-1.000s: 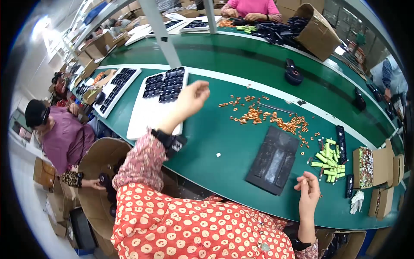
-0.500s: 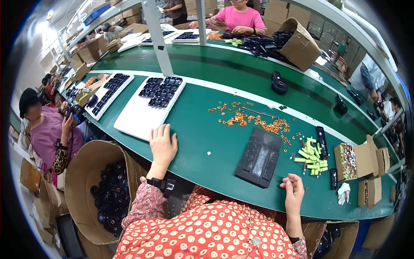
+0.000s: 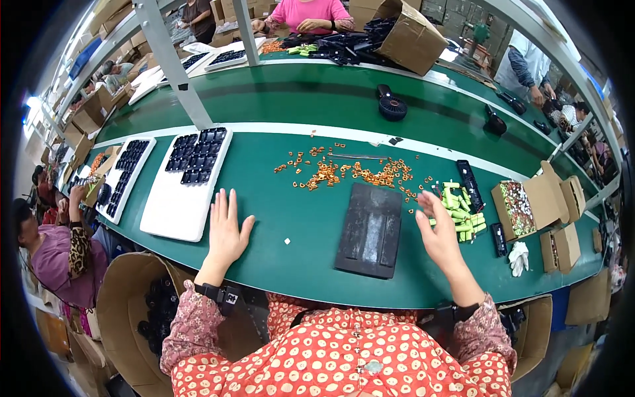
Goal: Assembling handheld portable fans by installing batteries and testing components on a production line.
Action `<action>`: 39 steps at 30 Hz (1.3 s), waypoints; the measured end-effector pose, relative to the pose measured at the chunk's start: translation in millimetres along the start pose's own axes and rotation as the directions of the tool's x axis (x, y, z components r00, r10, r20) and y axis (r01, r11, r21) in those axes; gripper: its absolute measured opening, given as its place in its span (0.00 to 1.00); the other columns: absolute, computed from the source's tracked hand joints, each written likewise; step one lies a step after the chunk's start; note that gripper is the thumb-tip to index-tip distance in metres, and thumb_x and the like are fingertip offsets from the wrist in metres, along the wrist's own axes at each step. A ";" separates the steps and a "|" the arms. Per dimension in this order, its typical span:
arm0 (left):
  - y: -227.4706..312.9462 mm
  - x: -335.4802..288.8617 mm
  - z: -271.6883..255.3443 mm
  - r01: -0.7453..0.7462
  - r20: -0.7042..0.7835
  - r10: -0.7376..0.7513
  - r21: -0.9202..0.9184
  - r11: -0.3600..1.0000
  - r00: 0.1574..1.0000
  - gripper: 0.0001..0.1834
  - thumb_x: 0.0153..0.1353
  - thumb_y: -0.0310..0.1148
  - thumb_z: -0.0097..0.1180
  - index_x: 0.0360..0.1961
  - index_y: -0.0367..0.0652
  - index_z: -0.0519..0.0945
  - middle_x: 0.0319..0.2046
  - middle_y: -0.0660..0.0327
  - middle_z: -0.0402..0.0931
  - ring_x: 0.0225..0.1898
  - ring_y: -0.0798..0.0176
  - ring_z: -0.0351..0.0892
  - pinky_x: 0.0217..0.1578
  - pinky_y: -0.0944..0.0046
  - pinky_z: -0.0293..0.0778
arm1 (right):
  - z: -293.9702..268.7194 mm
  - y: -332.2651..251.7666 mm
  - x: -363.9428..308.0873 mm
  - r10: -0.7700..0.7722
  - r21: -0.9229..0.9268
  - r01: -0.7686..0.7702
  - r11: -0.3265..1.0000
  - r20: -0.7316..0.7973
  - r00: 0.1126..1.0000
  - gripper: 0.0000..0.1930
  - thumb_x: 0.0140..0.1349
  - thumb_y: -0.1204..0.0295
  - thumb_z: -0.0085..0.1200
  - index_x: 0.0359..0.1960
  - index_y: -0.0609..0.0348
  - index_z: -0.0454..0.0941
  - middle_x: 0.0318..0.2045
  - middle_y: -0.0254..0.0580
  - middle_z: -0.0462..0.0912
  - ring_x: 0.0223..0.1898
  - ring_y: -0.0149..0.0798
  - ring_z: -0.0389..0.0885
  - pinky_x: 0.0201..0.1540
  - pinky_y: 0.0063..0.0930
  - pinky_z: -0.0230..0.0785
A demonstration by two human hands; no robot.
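Two empty, spread grips, bare left hand [image 3: 228,231] and right hand [image 3: 439,233], flank a flat black rectangular slab [image 3: 370,228] near on the green table [image 3: 301,268]. Likely stiff and weighty, it suits holding by its long edges.

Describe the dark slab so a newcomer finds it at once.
On the near green worktop, look between the person's left hand and right hand. Close by the right hand, nearer than the orange pieces, lies the dark slab. Its flat rectangular shape and worn grey streak set it apart from the lime-green cylinders.
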State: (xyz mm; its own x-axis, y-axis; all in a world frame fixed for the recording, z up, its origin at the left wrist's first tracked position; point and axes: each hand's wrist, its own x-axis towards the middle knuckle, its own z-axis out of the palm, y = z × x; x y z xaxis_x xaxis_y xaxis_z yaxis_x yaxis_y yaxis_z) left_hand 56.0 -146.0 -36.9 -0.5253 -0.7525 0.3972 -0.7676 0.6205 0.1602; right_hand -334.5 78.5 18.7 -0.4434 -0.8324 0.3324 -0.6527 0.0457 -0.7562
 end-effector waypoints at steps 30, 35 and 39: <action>51.1 153.9 -39.6 -0.324 -0.120 0.302 -0.403 0.856 0.946 0.16 0.59 0.38 0.57 0.44 0.39 0.80 0.46 0.53 0.80 0.44 0.47 0.81 0.44 0.52 0.77 | 102.0 -126.3 200.0 -0.726 -0.061 0.744 0.665 0.183 0.664 0.06 0.57 0.82 0.56 0.36 0.62 0.80 0.39 0.48 0.83 0.43 0.49 0.81 0.47 0.37 0.74; -40.5 208.9 -141.2 -0.168 -0.231 0.078 -0.400 0.901 0.970 0.10 0.60 0.38 0.58 0.35 0.44 0.85 0.33 0.55 0.83 0.36 0.50 0.83 0.38 0.54 0.78 | 145.2 -259.3 277.7 -0.910 0.002 0.910 0.414 0.032 0.414 0.10 0.55 0.84 0.56 0.40 0.63 0.78 0.42 0.48 0.81 0.44 0.50 0.80 0.47 0.38 0.73; -142.7 235.2 -203.7 0.140 -0.197 -0.274 -0.511 0.848 0.941 0.13 0.59 0.37 0.58 0.36 0.37 0.85 0.26 0.53 0.83 0.29 0.60 0.83 0.34 0.62 0.77 | 151.8 -354.2 324.1 -0.966 -0.141 0.956 0.257 -0.074 0.249 0.12 0.55 0.84 0.57 0.42 0.63 0.78 0.45 0.45 0.80 0.49 0.51 0.78 0.53 0.40 0.71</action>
State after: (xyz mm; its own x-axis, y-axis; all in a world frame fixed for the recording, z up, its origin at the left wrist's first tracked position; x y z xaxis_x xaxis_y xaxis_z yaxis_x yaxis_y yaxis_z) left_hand 116.8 -366.6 217.7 -0.2119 -0.8349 0.5080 -0.5370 0.5338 0.6533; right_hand -153.7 -291.3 308.7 0.4744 -0.2109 0.8547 -0.6783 -0.7064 0.2022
